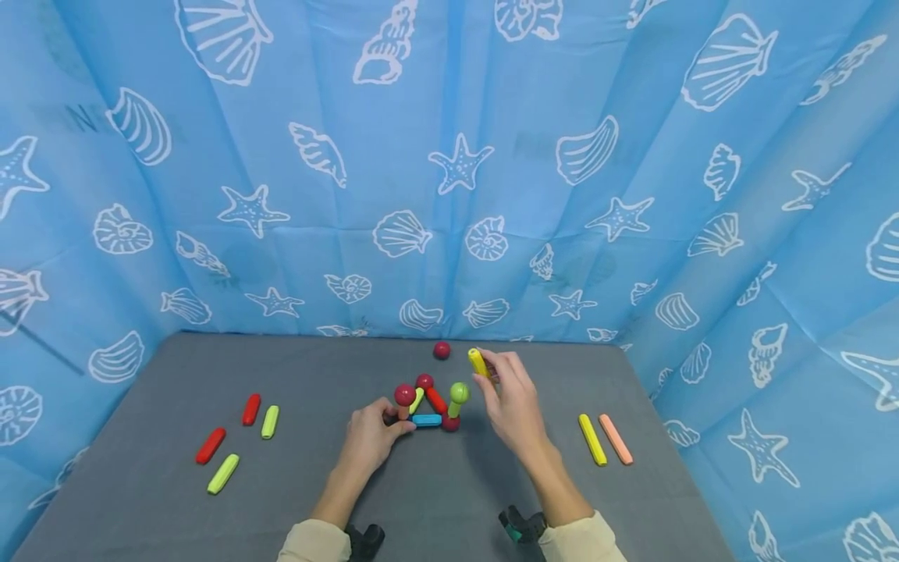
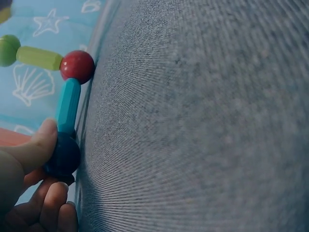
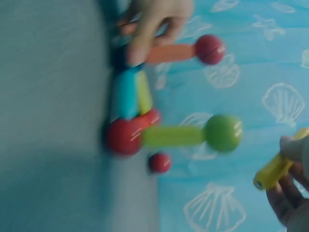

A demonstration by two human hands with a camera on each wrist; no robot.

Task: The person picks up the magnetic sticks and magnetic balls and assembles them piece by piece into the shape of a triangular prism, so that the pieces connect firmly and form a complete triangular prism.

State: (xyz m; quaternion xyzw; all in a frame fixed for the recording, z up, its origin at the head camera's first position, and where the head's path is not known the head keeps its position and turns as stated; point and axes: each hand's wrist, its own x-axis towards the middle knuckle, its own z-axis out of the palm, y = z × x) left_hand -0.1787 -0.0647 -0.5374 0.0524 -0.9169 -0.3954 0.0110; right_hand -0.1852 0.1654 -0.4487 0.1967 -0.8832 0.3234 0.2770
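Observation:
A structure of toy rods and balls stands on the table, its base a triangle of a blue rod (image 1: 426, 421), a red rod (image 1: 436, 400) and a yellow-green rod (image 1: 417, 400). My left hand (image 1: 370, 435) pinches the dark blue ball (image 2: 66, 153) at its left corner. From that corner rises an orange rod (image 3: 171, 53) topped by a red ball (image 1: 404, 395). Above the red ball (image 1: 451, 422) at the right corner stands a yellow-green rod (image 3: 174, 137) carrying a green ball (image 1: 460, 393). Right of it, my right hand (image 1: 515, 402) holds a yellow rod (image 1: 478, 362) in the air, apart from the structure.
Behind the structure lies a loose red ball (image 1: 442, 350). Two red rods (image 1: 211, 446) and two yellow-green rods (image 1: 223, 474) lie at left. At right are another yellow rod (image 1: 592, 439) and a peach rod (image 1: 616, 439). A blue shell-print curtain (image 1: 449, 195) hangs behind the grey table (image 1: 449, 499).

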